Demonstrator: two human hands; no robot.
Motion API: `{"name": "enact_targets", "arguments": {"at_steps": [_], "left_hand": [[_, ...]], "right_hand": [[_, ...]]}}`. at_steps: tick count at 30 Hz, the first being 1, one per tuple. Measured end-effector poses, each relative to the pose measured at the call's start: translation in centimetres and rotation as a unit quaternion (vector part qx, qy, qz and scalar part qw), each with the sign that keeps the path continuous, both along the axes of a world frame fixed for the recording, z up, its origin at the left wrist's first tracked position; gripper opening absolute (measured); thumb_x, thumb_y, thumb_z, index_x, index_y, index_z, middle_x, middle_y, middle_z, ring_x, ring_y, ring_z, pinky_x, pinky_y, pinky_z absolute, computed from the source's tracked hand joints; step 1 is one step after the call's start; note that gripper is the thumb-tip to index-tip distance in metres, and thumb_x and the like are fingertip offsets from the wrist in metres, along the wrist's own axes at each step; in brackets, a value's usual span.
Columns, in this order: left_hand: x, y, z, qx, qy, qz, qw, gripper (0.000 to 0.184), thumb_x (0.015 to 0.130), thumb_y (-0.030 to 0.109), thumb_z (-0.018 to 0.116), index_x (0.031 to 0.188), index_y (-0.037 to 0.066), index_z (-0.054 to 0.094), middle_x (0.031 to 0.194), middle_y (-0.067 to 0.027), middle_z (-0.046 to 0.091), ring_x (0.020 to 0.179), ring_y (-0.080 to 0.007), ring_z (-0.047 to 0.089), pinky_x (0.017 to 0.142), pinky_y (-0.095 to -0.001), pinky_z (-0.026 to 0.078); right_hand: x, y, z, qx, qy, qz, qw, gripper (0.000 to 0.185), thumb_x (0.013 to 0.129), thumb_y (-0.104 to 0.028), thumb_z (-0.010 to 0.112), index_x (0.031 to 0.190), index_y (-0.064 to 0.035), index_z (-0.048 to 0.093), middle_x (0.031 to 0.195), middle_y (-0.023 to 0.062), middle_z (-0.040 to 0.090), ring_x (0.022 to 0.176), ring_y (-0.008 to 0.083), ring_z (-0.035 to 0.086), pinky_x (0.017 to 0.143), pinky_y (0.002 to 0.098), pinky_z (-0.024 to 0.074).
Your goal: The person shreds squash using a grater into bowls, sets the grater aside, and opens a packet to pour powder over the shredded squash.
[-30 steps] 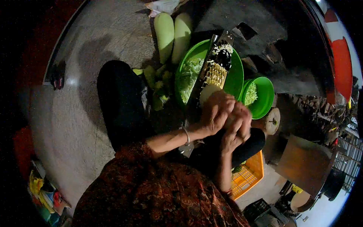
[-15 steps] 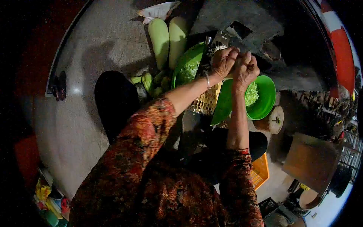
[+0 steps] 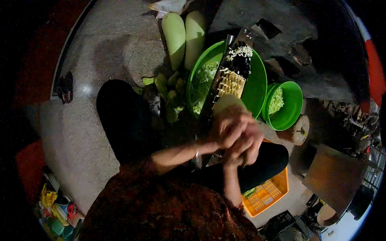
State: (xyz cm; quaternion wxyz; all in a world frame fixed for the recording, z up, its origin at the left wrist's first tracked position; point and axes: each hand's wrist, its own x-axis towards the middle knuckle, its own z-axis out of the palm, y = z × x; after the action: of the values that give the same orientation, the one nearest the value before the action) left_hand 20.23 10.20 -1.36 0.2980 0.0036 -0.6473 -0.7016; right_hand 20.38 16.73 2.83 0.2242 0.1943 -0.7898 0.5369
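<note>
A pale green gourd (image 3: pixel 230 103) is gripped by both hands at the lower end of a grater. My left hand (image 3: pixel 228 125), with a bracelet at the wrist, is closed over it. My right hand (image 3: pixel 246 142) is closed around its near end, pressed against the left; both are motion-blurred. The long dark grater (image 3: pixel 230 86), with rows of raised teeth, slants across a large green basin (image 3: pixel 258 76). Pale shreds (image 3: pixel 205 78) lie inside the basin on the left, and white bits (image 3: pixel 241 51) cling to the grater's upper part.
Two whole gourds (image 3: pixel 174 40) lie beyond the basin on the left, with green trimmings (image 3: pixel 171 94) nearer. A green bucket (image 3: pixel 295 106) with shreds stands at right beside a round wooden block (image 3: pixel 300 130). An orange crate (image 3: pixel 277 193) sits by my right leg.
Both hands have come back toward my body, down the grater, with the gourd between them. The grater's teeth and upper end now show.
</note>
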Motion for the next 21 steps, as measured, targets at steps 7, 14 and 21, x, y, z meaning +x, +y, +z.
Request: {"name": "enact_targets", "arguments": {"at_steps": [7,14,21], "left_hand": [[-12.6,-5.7,0.1,0.008,-0.02,0.053,0.998,0.028,0.088,0.029,0.045,0.088,0.006,0.06,0.077,-0.0112,0.063,0.068,-0.0274,0.061,0.06,-0.0344,0.048],[-8.9,-3.4,5.6,-0.102,0.048,0.069,0.991,0.033,0.092,0.032,0.037,0.092,0.006,0.057,0.085,-0.0129,0.062,0.079,-0.033,0.059,0.068,-0.0398,0.046],[4.2,-0.5,3.0,-0.121,0.047,-0.003,0.991,0.031,0.091,0.027,0.04,0.101,0.004,0.058,0.094,-0.0144,0.061,0.091,-0.0333,0.057,0.091,-0.0458,0.039]], "right_hand": [[-14.5,-6.0,-1.3,0.087,0.091,-0.046,0.991,0.029,0.092,-0.022,0.051,0.072,-0.0001,0.052,0.059,0.0106,0.047,0.052,0.0145,0.041,0.048,0.0311,0.0362],[-10.7,-1.3,4.9,0.043,-0.063,0.016,0.997,0.031,0.092,-0.024,0.051,0.077,0.0016,0.059,0.065,0.0095,0.055,0.059,0.0137,0.049,0.056,0.0276,0.042],[3.2,2.8,2.8,0.091,0.054,0.081,0.991,0.035,0.094,-0.024,0.044,0.079,0.0046,0.058,0.081,0.013,0.061,0.076,0.0269,0.059,0.072,0.0347,0.0481]]}}
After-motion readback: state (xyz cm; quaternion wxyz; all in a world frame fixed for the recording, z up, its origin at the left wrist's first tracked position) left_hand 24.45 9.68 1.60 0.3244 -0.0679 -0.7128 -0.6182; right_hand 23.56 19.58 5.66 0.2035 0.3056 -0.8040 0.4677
